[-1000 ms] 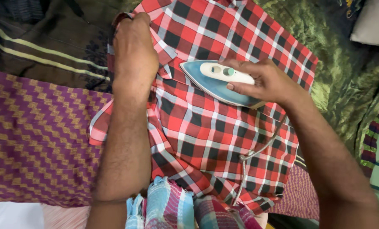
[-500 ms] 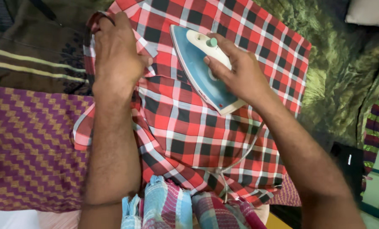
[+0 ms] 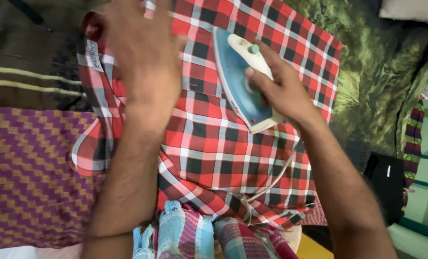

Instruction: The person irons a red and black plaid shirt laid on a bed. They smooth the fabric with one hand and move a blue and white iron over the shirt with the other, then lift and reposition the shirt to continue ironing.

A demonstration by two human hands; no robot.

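Red-checked shirt lies spread at frame centre over a purple zigzag cloth, with green fabric at 2 o'clock. Our right hand is closed round the handle of the blue-and-white iron, pressing at 12 o'clock of the shirt, cord trailing to 6; our left hand is blurred, open and flat over the collar side at 11, gripping nothing we can see. Body panel looks mostly flat, we judge; the sleeve at 9 o'clock lies folded and creased, seemingly left to do.
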